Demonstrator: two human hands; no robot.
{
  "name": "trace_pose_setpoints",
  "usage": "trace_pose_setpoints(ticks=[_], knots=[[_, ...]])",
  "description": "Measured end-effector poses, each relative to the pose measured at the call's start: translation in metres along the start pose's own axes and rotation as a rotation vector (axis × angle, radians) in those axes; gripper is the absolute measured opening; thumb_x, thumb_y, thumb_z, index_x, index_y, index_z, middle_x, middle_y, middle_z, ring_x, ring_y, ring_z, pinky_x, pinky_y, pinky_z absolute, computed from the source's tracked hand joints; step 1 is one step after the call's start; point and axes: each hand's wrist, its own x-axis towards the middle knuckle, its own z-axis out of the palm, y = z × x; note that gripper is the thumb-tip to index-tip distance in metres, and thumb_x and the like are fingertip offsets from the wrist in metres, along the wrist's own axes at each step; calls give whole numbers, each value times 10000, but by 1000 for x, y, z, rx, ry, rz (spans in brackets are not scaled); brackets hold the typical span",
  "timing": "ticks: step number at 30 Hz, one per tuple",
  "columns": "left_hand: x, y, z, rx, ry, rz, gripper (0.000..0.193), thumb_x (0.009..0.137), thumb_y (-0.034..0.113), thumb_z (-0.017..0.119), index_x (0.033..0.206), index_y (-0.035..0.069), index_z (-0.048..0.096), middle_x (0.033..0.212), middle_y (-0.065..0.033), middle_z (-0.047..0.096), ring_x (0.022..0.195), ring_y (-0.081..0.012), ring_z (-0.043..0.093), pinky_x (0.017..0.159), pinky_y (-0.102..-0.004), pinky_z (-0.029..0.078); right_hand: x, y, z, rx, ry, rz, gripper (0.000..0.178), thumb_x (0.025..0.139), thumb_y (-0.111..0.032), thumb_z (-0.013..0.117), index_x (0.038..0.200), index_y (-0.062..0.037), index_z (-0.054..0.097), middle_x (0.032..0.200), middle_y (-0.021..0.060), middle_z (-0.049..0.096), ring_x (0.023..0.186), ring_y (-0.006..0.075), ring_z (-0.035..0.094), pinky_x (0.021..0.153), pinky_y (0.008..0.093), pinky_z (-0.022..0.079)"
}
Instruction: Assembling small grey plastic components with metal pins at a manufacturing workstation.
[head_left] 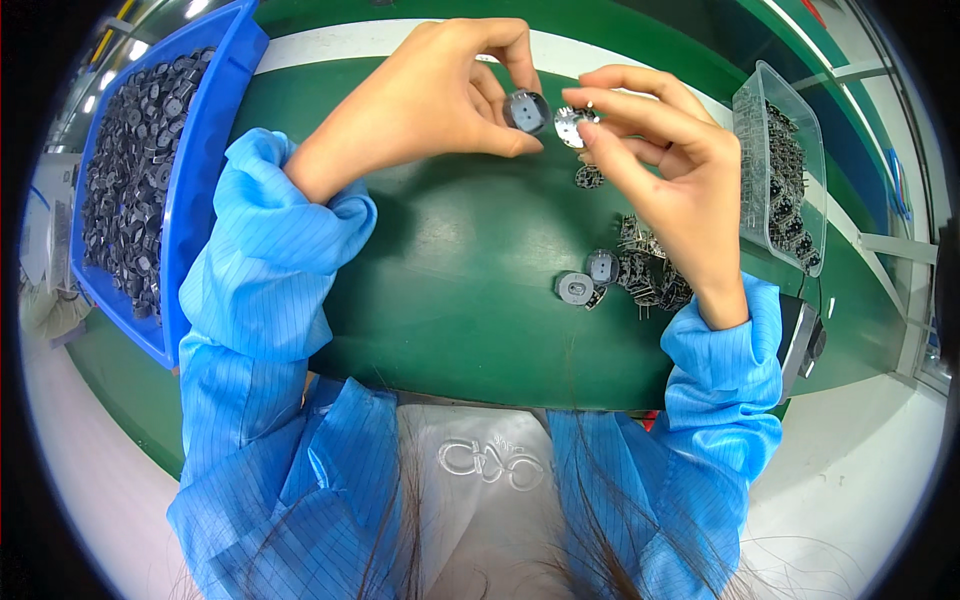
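Above the green work table (pixel 450 290), my left hand (pixel 440 100) grips a small dark grey plastic housing (pixel 526 112) between thumb and fingers, its face with small holes turned toward me. Close by on the right, my right hand (pixel 670 150) pinches a small round circuit board (pixel 574 127) with shiny spots and pins. A narrow gap separates the two parts. Below my right hand lies another round board (pixel 589 177). Nearer to me, two grey housings, one round (pixel 574 288) and one squarish (pixel 602 266), lie beside a loose pile of pinned circuit boards (pixel 645 272).
At the left stands a large blue bin (pixel 190 200) filled with dark grey housings (pixel 135 180). A clear plastic box (pixel 815 190) of circuit boards (pixel 785 180) is at the right. A dark device (pixel 803 340) sits at the table's right edge by my right sleeve.
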Motion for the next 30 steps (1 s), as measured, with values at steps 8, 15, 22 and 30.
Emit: trace_pose_setpoints(ticks=[8, 15, 22, 30], knots=[[-6, 7, 14, -23, 90, 205, 358, 701, 23, 871, 869, 23, 555, 855, -42, 634, 787, -112, 683, 715, -257, 580, -3, -4, 3, -137, 78, -87, 135, 832, -24, 756, 966, -19, 765, 933, 79, 735, 826, 147, 695, 741, 269, 564], [-6, 18, 20, -194, 156, 131, 288, 715, -21, 859, 888, -10, 629, 985, -75, 667, 888, -141, 706, 793, -256, 602, 2, -3, -1, -6, 208, -142, 92, 812, -59, 781, 903, -48, 771, 857, 44, 752, 799, 132, 694, 700, 259, 538], [-8, 12, 20, -223, 164, 83, 312, 719, -51, 849, 956, -36, 647, 1027, -102, 678, 903, -172, 722, 818, -278, 606, -1, -16, -4, -163, 141, -83, 151, 837, 8, 760, 985, 4, 733, 992, 97, 709, 938, 168, 690, 811, 290, 580], [-8, 14, 19, -203, 140, 124, 290, 701, -70, 849, 919, -46, 660, 979, -93, 664, 907, -167, 714, 814, -282, 609, -1, -6, -5, -274, 158, -298, 128, 813, 60, 756, 931, 14, 731, 963, 99, 707, 910, 177, 697, 797, 293, 595]])
